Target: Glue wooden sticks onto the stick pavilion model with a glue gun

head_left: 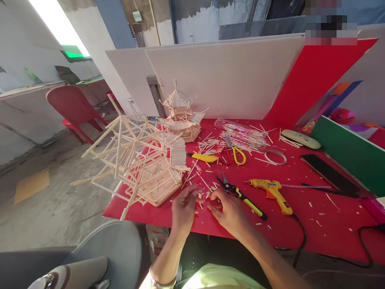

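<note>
My left hand (184,206) is just above the front edge of the red table, its fingertips pinched together beside small cut stick pieces. Whether a tiny piece is between them I cannot make out. Facing it, a short gap away, my right hand (226,208) has its fingers curled and pinched too, their contents too small to name. Left of my hands stands a large open pavilion frame (156,172) built of thin wooden sticks, partly roofed with closely laid sticks. Pruning shears (243,196) with black and yellow-green handles lie just right of my right hand.
A yellow glue gun (272,192) with its cord lies right. Behind are a yellow cutter knife (204,157), scissors (233,152), a tape roll (276,157), bagged sticks (243,134) and a smaller stick pagoda (180,116). A black phone-like slab (329,174) lies far right.
</note>
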`<state>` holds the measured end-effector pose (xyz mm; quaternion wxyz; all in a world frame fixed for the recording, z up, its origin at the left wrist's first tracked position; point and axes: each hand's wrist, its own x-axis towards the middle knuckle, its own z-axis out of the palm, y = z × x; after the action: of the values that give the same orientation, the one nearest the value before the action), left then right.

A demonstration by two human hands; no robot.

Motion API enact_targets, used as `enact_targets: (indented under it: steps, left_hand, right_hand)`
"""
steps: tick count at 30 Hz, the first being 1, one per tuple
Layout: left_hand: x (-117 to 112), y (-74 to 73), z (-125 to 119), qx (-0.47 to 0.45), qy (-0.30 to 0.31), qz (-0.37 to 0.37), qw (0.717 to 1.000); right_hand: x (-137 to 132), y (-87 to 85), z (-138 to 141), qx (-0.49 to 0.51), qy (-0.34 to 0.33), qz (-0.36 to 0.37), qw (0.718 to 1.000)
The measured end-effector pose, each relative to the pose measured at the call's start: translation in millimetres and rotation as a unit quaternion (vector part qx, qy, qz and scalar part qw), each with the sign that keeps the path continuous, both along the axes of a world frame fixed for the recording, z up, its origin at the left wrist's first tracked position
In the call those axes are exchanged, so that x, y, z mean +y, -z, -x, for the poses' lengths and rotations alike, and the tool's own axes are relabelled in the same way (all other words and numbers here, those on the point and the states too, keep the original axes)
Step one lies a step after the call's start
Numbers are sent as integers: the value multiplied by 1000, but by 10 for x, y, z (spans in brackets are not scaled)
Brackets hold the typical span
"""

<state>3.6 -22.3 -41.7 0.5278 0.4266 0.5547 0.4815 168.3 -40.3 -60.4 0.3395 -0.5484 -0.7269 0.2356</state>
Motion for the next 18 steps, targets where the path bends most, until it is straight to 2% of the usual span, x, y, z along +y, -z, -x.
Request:
enact_targets:
  steps: [6,9,12,15,18]
  left_hand:
    - [63,56,-110,60,58,-53,995]
    - [98,106,-121,58,43,-59,996]
    - [122,99,-90,98,6,-51,994]
    - [146,47,-81,150,44,-46,987]
    - [178,9,-122,165,64,-63,982]
  right_hand:
    - [38,-68,-1,38,-10,14,999]
    - [64,-129,-84,61,-5,22,998]
    - [98,-185,-270,77,67,20,995]
    - [117,-223,-433,65,144,13,987]
    - [109,-241,-451,47,133,0,990]
